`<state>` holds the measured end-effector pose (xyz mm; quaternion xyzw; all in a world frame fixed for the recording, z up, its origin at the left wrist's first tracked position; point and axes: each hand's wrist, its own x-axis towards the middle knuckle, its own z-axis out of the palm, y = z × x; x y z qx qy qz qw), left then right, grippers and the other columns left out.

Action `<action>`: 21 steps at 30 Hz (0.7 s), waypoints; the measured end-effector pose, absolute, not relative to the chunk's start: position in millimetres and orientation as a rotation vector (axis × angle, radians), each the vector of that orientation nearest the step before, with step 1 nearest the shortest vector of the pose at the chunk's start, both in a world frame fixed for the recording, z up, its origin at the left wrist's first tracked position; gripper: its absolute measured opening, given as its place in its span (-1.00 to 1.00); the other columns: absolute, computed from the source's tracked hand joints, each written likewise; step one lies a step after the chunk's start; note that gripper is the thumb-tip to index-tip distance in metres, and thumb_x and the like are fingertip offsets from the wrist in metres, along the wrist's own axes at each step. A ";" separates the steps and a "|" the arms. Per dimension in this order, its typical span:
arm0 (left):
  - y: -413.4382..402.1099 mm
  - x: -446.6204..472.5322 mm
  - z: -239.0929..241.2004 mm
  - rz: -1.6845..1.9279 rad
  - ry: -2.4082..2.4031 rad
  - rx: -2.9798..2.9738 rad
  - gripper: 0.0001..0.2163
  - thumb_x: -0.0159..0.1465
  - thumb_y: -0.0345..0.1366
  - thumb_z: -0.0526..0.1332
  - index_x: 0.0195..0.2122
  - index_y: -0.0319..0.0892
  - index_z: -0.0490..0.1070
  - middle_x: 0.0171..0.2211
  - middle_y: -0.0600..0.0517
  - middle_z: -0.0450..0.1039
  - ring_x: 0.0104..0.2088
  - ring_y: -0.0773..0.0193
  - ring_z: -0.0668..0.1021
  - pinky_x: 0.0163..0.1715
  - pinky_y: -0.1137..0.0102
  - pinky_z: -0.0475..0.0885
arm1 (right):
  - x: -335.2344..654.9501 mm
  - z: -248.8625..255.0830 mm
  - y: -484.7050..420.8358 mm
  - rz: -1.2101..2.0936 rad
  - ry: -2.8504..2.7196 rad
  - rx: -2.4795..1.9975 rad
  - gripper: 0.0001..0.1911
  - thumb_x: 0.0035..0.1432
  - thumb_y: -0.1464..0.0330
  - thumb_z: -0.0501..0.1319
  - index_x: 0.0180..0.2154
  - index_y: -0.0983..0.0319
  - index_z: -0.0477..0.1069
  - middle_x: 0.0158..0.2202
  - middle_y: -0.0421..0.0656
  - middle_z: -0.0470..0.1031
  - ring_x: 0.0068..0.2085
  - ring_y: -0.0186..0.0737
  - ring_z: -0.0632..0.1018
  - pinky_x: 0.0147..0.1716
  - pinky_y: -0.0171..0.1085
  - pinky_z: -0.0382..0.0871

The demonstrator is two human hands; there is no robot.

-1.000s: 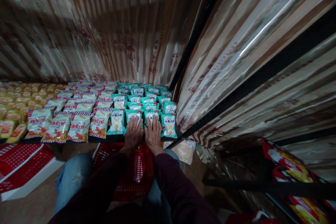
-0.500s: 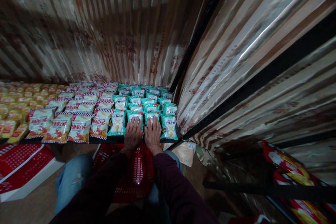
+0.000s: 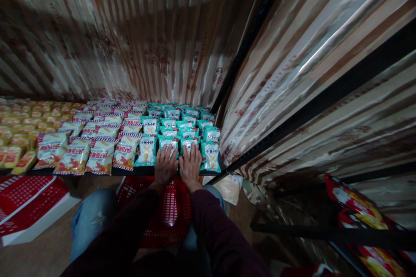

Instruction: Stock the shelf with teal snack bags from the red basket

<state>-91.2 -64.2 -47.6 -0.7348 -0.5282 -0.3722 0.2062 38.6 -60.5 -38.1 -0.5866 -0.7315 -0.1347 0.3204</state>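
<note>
Not much has changed since a moment ago: both hands stay flat on the front teal snack packets, and they have only crept a tiny bit up the shelf. The left hand (image 3: 165, 165) lies with its fingers spread on one teal packet (image 3: 169, 142) in the front row, and the right hand (image 3: 190, 165) lies just beside it, fingers spread too, on the next teal packet (image 3: 188, 142). Neither hand is closed around anything; they just press down on top, so it looks like the packets are being patted into place more than picked up. The two hands are almost touching each other. These packets sit at the front edge of the dark shelf (image 3: 136, 172), near its right end. More teal packets (image 3: 210, 156) fill the rows behind and to each side. To the left are white packets with red and blue stripes (image 3: 101, 156), and farther left are small yellow packets (image 3: 19, 161). A red plastic basket (image 3: 170, 212) sits below the shelf, between the person's knees in blue jeans (image 3: 92, 220). A striped shiny curtain (image 3: 130, 30) hangs behind the shelf. A black post (image 3: 247, 39) stands close on the right, so there is little room that way.
</note>
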 end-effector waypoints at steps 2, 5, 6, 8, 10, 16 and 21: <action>-66.7 -93.0 -47.5 -1.043 -1.486 -2.050 -0.61 0.31 -0.27 0.13 0.15 -0.19 0.33 0.23 -0.20 0.25 0.36 0.00 0.03 0.26 0.02 0.08 | 38.5 -36.4 -61.7 -0.352 -1.925 -1.547 -0.51 0.32 0.29 0.03 0.25 0.22 0.19 0.37 0.05 -0.07 0.36 0.05 -0.05 0.23 0.09 -0.02; -70.9 -97.1 -46.4 -1.067 -1.509 -2.063 -0.60 0.30 -0.28 0.12 0.17 -0.20 0.32 0.25 -0.22 0.21 0.36 -0.01 0.02 0.26 0.01 0.09 | 38.5 -35.6 -63.1 -0.345 -1.940 -1.556 -0.51 0.32 0.30 0.03 0.25 0.22 0.20 0.37 0.04 -0.06 0.36 0.04 -0.06 0.24 0.08 -0.02; -72.0 -98.3 -45.7 -1.075 -1.515 -2.077 -0.59 0.30 -0.27 0.12 0.18 -0.20 0.30 0.27 -0.22 0.18 0.36 -0.02 0.02 0.26 0.01 0.09 | 38.5 -35.7 -63.3 -0.342 -1.945 -1.559 -0.52 0.32 0.30 0.03 0.25 0.21 0.20 0.37 0.03 -0.06 0.36 0.04 -0.06 0.24 0.08 -0.02; -73.3 -100.1 -43.9 -1.075 -1.531 -2.119 -0.56 0.30 -0.26 0.12 0.21 -0.21 0.27 0.30 -0.22 0.11 0.36 -0.03 0.00 0.26 0.00 0.10 | 38.4 -36.2 -63.4 -0.335 -1.950 -1.569 -0.52 0.33 0.30 0.02 0.24 0.22 0.20 0.37 0.04 -0.04 0.36 0.03 -0.05 0.23 0.07 -0.02; -73.2 -100.4 -42.6 -1.058 -1.555 -2.149 -0.54 0.30 -0.25 0.11 0.23 -0.21 0.24 0.31 -0.21 0.08 0.36 -0.04 0.00 0.26 0.00 0.10 | 37.9 -36.2 -63.2 -0.331 -1.952 -1.583 -0.53 0.34 0.30 0.00 0.24 0.22 0.21 0.36 0.05 -0.01 0.35 0.02 -0.02 0.23 0.06 -0.01; -69.9 -98.3 -47.5 -1.052 -1.592 -2.133 -0.52 0.32 -0.28 0.08 0.26 -0.23 0.18 0.31 -0.20 0.08 0.36 -0.02 -0.01 0.27 0.00 0.09 | 32.2 -29.2 -64.5 -0.370 -1.949 -1.593 -0.52 0.34 0.28 0.00 0.25 0.21 0.21 0.35 0.05 0.02 0.36 0.05 -0.06 0.24 0.09 -0.06; -71.3 -102.1 -50.5 -1.101 -1.596 -2.120 -0.51 0.32 -0.31 0.04 0.28 -0.27 0.13 0.33 -0.21 0.04 0.37 0.00 -0.04 0.27 0.01 0.07 | 23.0 -20.7 -64.5 -0.370 -2.000 -1.540 -0.51 0.33 0.29 0.01 0.26 0.17 0.19 0.36 0.01 0.02 0.37 0.03 -0.06 0.26 0.09 -0.12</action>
